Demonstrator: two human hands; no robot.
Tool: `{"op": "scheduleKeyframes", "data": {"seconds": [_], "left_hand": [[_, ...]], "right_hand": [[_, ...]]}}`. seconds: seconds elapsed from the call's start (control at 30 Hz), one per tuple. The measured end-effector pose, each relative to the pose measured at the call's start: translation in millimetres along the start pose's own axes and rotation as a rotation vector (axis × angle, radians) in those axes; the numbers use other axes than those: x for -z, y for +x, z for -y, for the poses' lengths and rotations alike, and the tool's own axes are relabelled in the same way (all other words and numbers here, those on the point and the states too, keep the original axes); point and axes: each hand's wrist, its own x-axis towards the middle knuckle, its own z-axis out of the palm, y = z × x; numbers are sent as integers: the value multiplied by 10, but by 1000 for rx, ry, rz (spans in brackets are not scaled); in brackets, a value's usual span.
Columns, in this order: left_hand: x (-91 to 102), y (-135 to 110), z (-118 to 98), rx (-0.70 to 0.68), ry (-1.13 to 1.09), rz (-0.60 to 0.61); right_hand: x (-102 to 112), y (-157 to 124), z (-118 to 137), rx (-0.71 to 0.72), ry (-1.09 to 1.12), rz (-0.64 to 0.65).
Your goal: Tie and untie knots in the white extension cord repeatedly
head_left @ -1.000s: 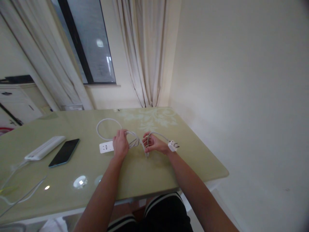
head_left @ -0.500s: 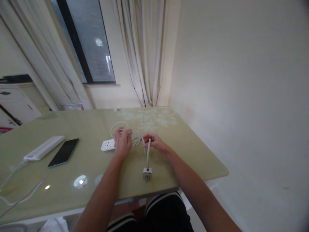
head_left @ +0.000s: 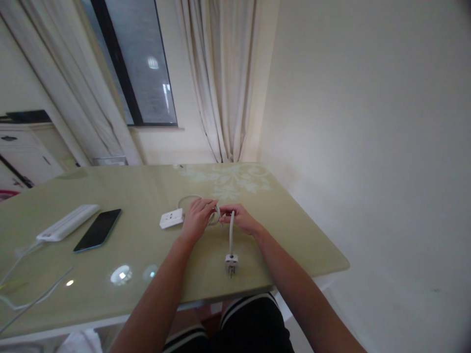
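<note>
A white power strip (head_left: 171,218) lies on the table, and its white cord (head_left: 188,197) curves from it toward my hands. My left hand (head_left: 198,215) is closed around the looped part of the cord, just right of the strip. Close beside it, my right hand (head_left: 237,217) pinches the cord near its plug end. From the right fingers a short length of cord runs down to the white plug (head_left: 231,264), whose metal prongs face me. The fingers partly hide the loops.
A dark phone (head_left: 97,230) lies left on the green table (head_left: 294,245). Beside it is a long white device (head_left: 68,223) with a cable. Another thin cable (head_left: 37,303) lies at the near left. A wall (head_left: 368,147) borders the table's right side.
My left hand has moved right, up to my right hand, and the cord loops are drawn closer together. The power strip has shifted slightly right, as has the plug.
</note>
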Motion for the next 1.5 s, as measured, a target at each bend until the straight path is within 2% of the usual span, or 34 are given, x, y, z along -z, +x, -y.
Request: {"op": "scheduleKeyframes", "data": {"seconds": [0.17,0.37,0.47,0.53,0.6,0.73,0.83,0.97,1.2,1.37,1.5], "left_hand": [[14,-45,4,25,59,-45],[99,-70,63,256,150,-194],[130,-85,93,327,159,-214],[141,-90,98,353,168,-203],[147,-88,88,363,181,-180],[153,-69,47,394,199,-146],[147,-59,24,467,185,-167],[127,-57,8,572,138,-204],[127,-31,-55,596,155,-187],[122,-16,-129,440,242,-100],[71,3,-224,289,245,0]], "right_hand": [[-2,-15,40,-40,15,-37],[-33,-48,49,-191,37,128],[-61,-35,19,-167,-1,152],[-65,-11,13,-113,-34,59],[-44,24,20,-66,8,-117],[86,84,63,-28,340,-506],[202,83,104,35,557,-651],[252,45,150,77,553,-696],[214,27,199,131,487,-688],[214,38,159,99,507,-685],[221,52,108,96,460,-755]]}}
